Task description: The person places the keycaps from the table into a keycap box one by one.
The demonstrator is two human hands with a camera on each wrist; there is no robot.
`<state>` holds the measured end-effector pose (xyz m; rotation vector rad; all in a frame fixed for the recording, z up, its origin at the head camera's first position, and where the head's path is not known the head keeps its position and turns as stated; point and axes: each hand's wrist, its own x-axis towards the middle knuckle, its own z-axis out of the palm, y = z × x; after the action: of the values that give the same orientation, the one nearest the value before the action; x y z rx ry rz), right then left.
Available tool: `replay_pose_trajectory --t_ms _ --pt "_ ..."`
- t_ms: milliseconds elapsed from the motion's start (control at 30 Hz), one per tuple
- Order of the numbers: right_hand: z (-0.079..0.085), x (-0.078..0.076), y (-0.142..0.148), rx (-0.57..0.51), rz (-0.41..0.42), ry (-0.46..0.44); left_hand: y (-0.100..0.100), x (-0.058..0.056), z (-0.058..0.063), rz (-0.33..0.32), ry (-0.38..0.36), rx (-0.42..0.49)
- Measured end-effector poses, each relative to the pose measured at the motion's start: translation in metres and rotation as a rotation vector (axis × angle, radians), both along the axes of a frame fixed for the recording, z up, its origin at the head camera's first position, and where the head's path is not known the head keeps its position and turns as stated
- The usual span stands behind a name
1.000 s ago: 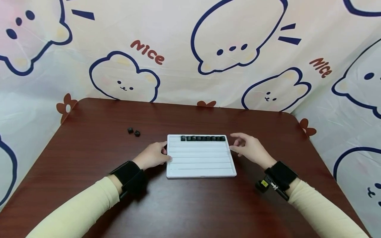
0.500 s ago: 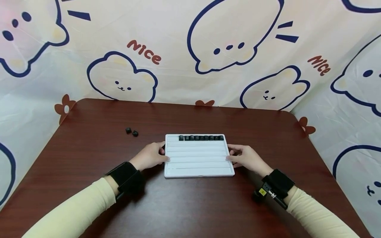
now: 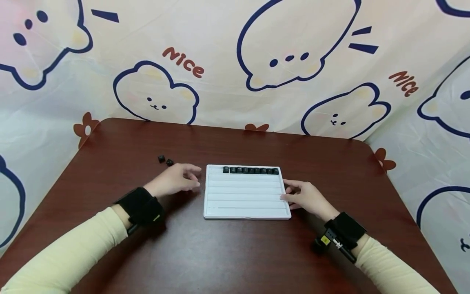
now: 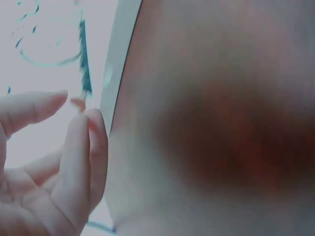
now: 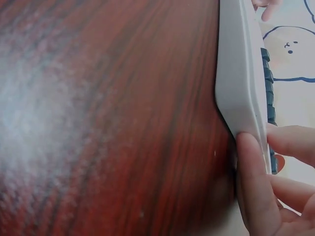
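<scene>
A white tray [image 3: 244,196] with shallow ridges across it lies on the brown table. Along its far edge runs a row of several black keycaps [image 3: 251,170]. My right hand [image 3: 307,199] pinches the tray's right edge, thumb on top and fingers below the rim, as the right wrist view shows up close. Off the tray's left side, my left hand [image 3: 176,179] holds nothing, its thumb and fingers apart in the left wrist view. Two loose black keycaps lie just behind that hand; one is a keycap [image 3: 161,159] farther left, the other a keycap [image 3: 169,162] beside the knuckles.
The brown table [image 3: 235,257] ends at the back against a patterned cloth [image 3: 220,73] with cartoon animals. Each wrist carries a black strap, the left strap [image 3: 139,206] and the right strap [image 3: 345,229], with a small camera mounted.
My right hand has come down and taken hold of the tray's right edge. The left hand has let go of the left edge and moved back and left, close to the loose keycaps.
</scene>
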<state>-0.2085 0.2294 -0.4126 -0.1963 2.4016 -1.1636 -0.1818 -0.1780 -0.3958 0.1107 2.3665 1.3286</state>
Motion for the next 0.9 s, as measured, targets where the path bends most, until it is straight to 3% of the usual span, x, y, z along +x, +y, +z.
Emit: replay_pose_trajectory --t_ms 133,267,333,533,900 --pt "0.002 -0.002 0.001 0.003 0.0 -0.003 -0.03 -0.016 0.015 -0.043 0.089 -0.046" --pt "0.001 -0.002 0.002 -0.011 0.005 0.004 -0.064 -0.028 0.023 -0.076 0.272 -0.192" --pt "0.0 -0.001 0.003 -0.016 0.009 0.004 -0.079 -0.032 0.023 -0.064 0.304 -0.242" --pt "-0.002 0.003 0.004 -0.019 0.004 -0.011 -0.098 -0.039 0.013 -0.013 0.239 -0.316" --pt "-0.001 0.0 0.002 -0.025 0.001 -0.022 -0.091 -0.049 0.002 0.047 0.211 -0.384"
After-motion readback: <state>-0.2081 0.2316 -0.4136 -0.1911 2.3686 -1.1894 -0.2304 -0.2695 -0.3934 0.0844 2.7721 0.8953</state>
